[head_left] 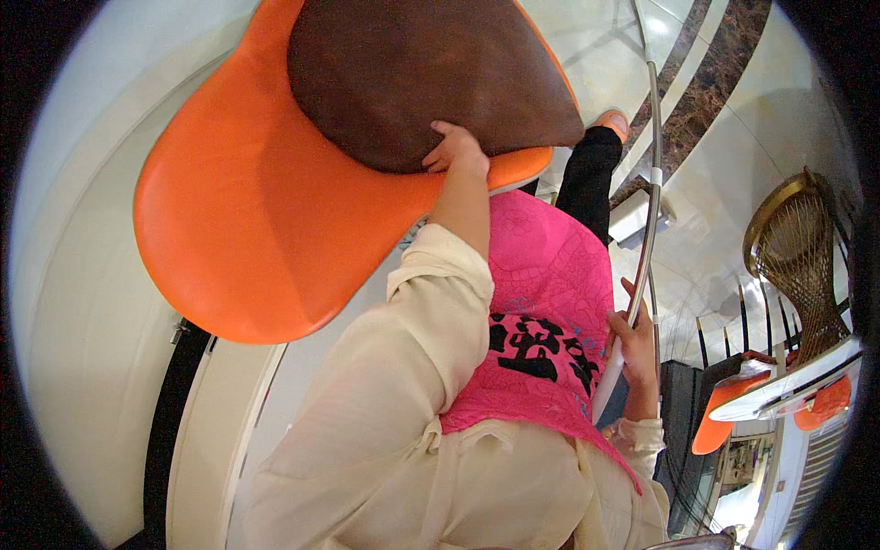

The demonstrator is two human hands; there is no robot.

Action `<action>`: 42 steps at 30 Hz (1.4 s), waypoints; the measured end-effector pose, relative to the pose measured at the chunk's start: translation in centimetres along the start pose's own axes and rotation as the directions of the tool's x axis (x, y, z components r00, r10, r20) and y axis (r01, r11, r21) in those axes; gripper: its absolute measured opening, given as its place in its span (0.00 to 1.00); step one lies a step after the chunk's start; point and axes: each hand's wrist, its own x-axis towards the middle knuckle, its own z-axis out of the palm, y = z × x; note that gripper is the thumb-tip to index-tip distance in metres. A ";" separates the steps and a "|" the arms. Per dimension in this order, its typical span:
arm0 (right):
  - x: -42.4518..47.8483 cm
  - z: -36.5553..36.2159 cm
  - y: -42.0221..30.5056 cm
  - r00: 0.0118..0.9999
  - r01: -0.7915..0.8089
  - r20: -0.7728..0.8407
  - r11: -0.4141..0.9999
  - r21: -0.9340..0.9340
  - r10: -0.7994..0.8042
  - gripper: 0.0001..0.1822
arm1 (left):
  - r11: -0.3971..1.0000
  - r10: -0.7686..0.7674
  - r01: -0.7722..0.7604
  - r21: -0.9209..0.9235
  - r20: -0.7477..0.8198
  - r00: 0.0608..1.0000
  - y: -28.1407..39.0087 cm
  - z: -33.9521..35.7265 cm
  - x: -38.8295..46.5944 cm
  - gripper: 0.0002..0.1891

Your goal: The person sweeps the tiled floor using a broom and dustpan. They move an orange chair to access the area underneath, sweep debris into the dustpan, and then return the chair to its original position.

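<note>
My left hand (455,148) rests on the dark brown cushion (412,75) near its lower edge, with its fingers apart. This cushion lies against the smooth orange upholstery (227,227) of what looks like a chair, which spreads below and to the left of it. On the right, my right hand (636,337) is closed around a long metal pole (654,137). A pale grip section (608,381) forms its lower end, beside my pink apron (550,261). The pole's far end leaves the top of the view.
A woven, hourglass-shaped stand (797,254) stands at the right. Below it are a white tabletop (790,385) and an orange seat (715,419). My leg and orange-shod foot (614,124) show on the pale tiled floor (749,137), near a dark marble band (708,96).
</note>
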 end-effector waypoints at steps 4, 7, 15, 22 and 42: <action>-0.4 -1.1 1.2 0.999 0.035 0.014 0.999 -0.011 -0.035 0.31 | 0.995 0.021 0.000 -0.103 0.200 0.980 -1.6 3.2 -8.0 0.48; -1.0 -1.5 0.8 0.998 0.055 0.025 0.998 -0.035 -0.054 0.31 | 0.926 -0.006 0.223 -0.305 0.579 0.815 -5.0 6.1 -16.8 0.42; -2.4 -1.8 -0.5 0.996 0.083 0.019 0.996 -0.024 -0.083 0.30 | 0.750 0.655 -0.368 -0.551 0.698 0.289 3.2 -3.1 -11.8 0.18; -1.5 -3.0 0.6 0.999 0.048 0.030 0.996 -0.072 -0.046 0.30 | -0.530 0.275 -0.670 0.519 0.853 0.443 8.3 -14.2 14.6 0.20; -0.9 -3.0 0.3 0.999 0.032 0.041 0.999 -0.022 -0.031 0.31 | 0.151 0.073 -0.901 -0.406 0.914 -0.400 3.3 0.1 -10.8 0.13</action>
